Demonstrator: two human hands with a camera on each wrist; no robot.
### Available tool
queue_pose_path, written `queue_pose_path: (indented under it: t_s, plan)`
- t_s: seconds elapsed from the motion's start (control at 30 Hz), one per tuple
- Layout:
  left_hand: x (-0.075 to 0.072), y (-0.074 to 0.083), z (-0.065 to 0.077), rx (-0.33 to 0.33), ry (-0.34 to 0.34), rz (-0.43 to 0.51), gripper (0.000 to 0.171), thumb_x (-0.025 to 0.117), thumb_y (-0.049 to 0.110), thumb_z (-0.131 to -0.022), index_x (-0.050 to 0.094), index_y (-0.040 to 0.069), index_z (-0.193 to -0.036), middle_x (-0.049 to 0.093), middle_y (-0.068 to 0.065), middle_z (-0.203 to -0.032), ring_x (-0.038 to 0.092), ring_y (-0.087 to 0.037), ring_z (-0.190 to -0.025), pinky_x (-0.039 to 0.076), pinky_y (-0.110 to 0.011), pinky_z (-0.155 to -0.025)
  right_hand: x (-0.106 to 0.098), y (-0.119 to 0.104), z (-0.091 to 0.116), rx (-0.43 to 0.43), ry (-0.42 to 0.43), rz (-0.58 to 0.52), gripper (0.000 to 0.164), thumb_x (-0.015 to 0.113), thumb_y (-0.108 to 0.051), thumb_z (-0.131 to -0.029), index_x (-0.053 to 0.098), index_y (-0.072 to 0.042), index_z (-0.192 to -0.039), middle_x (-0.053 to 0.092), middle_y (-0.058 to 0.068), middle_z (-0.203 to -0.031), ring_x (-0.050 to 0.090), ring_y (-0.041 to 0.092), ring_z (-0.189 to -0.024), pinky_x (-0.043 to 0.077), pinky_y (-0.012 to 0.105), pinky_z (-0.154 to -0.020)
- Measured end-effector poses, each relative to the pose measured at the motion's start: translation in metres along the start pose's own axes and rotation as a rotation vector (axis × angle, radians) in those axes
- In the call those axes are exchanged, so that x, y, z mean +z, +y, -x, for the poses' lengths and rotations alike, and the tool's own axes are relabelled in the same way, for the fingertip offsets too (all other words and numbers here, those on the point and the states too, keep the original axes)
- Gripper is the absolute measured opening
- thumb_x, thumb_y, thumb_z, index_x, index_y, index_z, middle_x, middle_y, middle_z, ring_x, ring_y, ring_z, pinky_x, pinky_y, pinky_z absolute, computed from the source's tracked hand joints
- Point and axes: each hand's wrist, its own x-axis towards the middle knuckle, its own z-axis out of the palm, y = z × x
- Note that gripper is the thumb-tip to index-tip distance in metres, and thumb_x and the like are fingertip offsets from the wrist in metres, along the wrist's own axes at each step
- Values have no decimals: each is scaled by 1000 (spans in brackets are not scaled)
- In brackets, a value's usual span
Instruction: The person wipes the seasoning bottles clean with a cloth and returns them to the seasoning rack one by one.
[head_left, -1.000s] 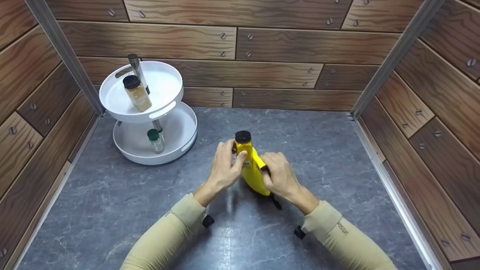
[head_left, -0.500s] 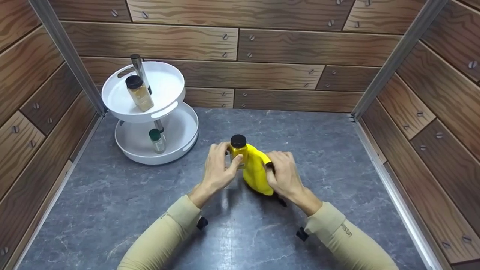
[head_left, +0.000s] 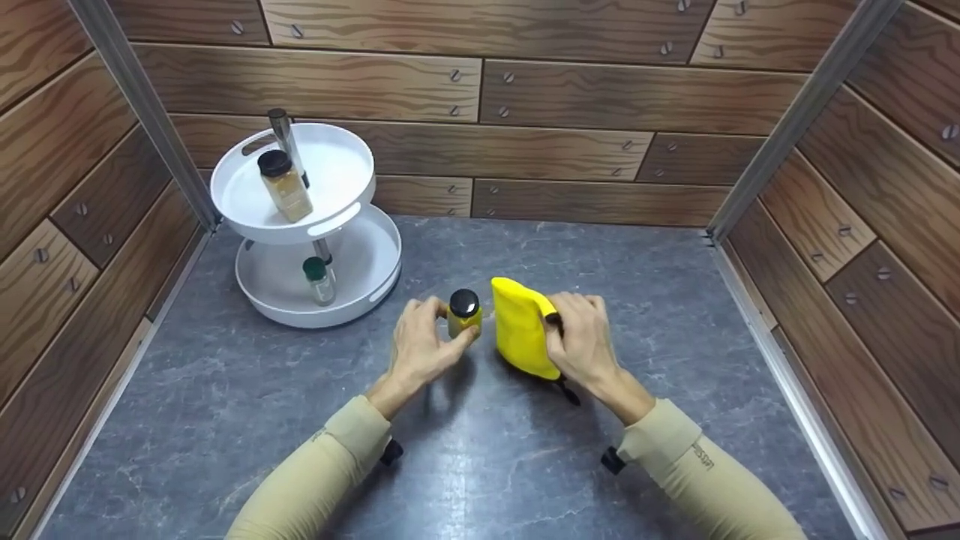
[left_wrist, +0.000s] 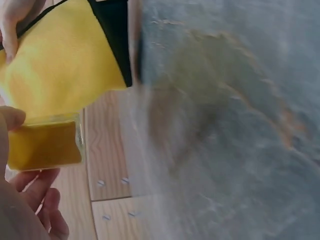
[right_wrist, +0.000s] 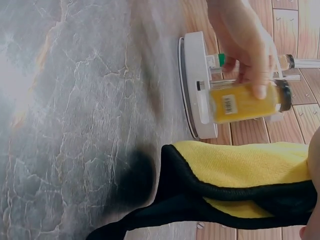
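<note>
My left hand [head_left: 418, 343] holds a spice jar [head_left: 465, 322] between thumb and fingers; it has a black lid and yellow contents. In the right wrist view the jar [right_wrist: 245, 103] has a barcode label, and its base is off the table. My right hand [head_left: 589, 337] grips a yellow cloth [head_left: 521, 330] with black edging, bunched and hanging just right of the jar. A gap separates cloth and jar in the head view. One black-edged corner of the cloth [right_wrist: 172, 200] droops toward the table in the right wrist view.
A white two-tier round tray stand [head_left: 247, 277] stands at the back left. Its upper tier bears a jar of tan powder [head_left: 289, 191] and a slim black-capped container [head_left: 283, 135]; a green-capped jar [head_left: 321, 285] is below. Wood-patterned walls enclose the grey table [head_left: 480, 480].
The cloth was against the jar before; now they are apart. My left hand has moved left and toward me with the jar, my right hand slightly right with the cloth.
</note>
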Motion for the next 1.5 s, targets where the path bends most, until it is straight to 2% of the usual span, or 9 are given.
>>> queue_pose_path:
  t_s: [0.23,0.37,0.57,0.8,0.87,1.0,1.13,1.33,1.5]
  plan:
    - [4,-14,6,-109,-34,-105,47,90,52,-86,71,12,-104,77,-13,-98,62,-30,-86,48,-46,-84,1,-1,0,21,-24,5,13,64,-4,-94,75,-7,-102,76,12,-89,70,35,-81,48,53,-89]
    - [8,-19,8,-126,-45,-150,48,89,56,-86,70,15,-101,79,-10,-93,67,-32,-82,50,-48,-83,1,-1,2,20,-32,14,12,65,-5,-95,75,-7,-102,76,11,-88,71,34,-82,48,52,-89]
    - [14,-24,16,-163,-68,-176,49,94,56,-84,71,17,-103,84,-9,-94,71,-29,-77,54,-43,-75,3,0,4,3,-15,19,12,68,-6,-93,75,-6,-103,76,12,-88,71,35,-82,48,52,-87]
    - [13,-22,16,-181,-83,-172,55,97,59,-81,68,19,-105,84,-6,-97,75,-29,-83,59,-47,-78,3,1,3,-1,-20,19,15,67,-7,-92,76,-6,-105,78,11,-90,73,35,-85,49,51,-87]
    - [12,-25,14,-164,-113,-154,61,98,59,-81,66,18,-114,83,-6,-104,76,-30,-88,60,-49,-81,2,1,2,-3,-25,15,16,67,-6,-92,76,-6,-105,79,12,-91,73,35,-86,49,51,-88]
    - [8,-34,8,-86,-220,-147,77,93,60,-86,60,15,-139,75,-11,-130,72,-34,-112,60,-53,-98,2,2,2,-9,-32,12,16,67,-6,-92,76,-6,-105,79,11,-92,73,34,-86,49,52,-88]
    - [4,-46,1,9,-326,-164,80,85,61,-94,56,11,-150,67,-15,-146,62,-36,-126,56,-54,-109,3,2,4,-15,-32,16,14,68,-7,-91,76,-5,-104,78,11,-90,72,34,-84,49,51,-87]
    - [1,-58,-6,121,-437,-152,75,80,49,-100,53,11,-158,66,-14,-153,59,-37,-130,53,-55,-114,4,3,5,-1,-58,6,10,70,-7,-95,75,-6,-104,77,10,-90,72,33,-84,50,51,-89]
    - [4,-58,-7,186,-444,-111,65,79,40,-103,54,12,-157,70,-11,-149,59,-35,-122,54,-53,-109,4,3,5,8,-71,8,12,69,-8,-96,76,-6,-106,79,10,-93,73,34,-86,50,52,-91]
